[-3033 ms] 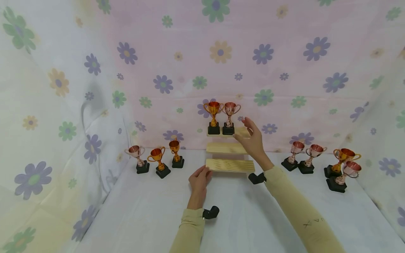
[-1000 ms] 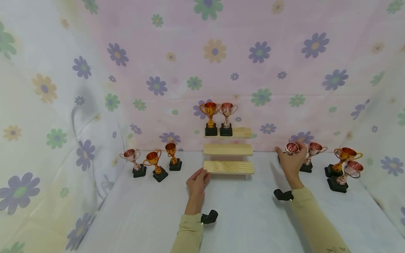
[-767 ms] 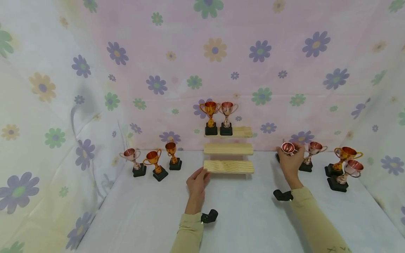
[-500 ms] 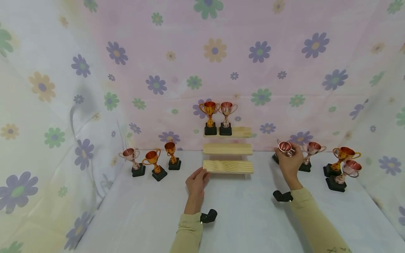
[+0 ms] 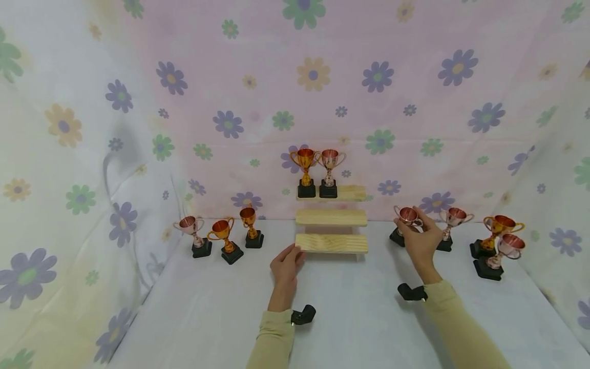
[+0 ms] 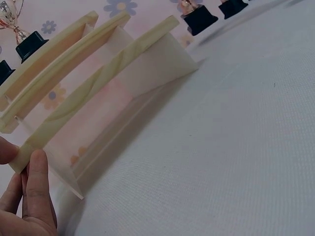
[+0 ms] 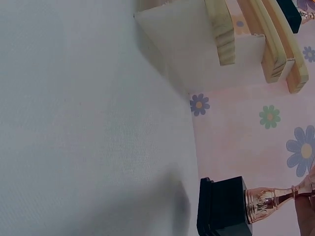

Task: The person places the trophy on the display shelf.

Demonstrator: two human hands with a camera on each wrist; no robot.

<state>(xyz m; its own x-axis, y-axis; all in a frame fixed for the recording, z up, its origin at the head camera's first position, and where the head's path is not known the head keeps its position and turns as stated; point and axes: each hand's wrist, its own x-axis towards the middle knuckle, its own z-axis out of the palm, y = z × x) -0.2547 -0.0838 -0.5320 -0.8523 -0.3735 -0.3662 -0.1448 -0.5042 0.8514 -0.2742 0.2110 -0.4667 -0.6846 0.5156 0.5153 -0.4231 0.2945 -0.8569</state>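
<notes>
My right hand [image 5: 422, 243] grips a rose-gold trophy cup [image 5: 408, 217] with a black base, near the right trophy group. In the right wrist view that trophy's black base [image 7: 226, 206] points toward the table; I cannot tell whether it touches. At the centre stands a three-step wooden shelf [image 5: 331, 243]. My left hand [image 5: 285, 267] pinches the left front corner of its lowest step, thumb above and fingers below in the left wrist view. On the top step, a gold trophy [image 5: 306, 161] and a rose-gold trophy [image 5: 329, 161] stand side by side at the left.
Left of the shelf stand a rose-gold trophy [image 5: 190, 225] and two gold ones, the nearer gold trophy [image 5: 223, 230] slightly forward. At right are a rose-gold trophy [image 5: 455, 218], a gold trophy [image 5: 500, 225] and another rose-gold trophy [image 5: 509, 246]. Flowered cloth [image 5: 378, 118] hangs behind.
My right hand has gone from the top step to the right group and taken hold of a rose-gold trophy. That trophy has shifted left. My left hand stays on the shelf corner.
</notes>
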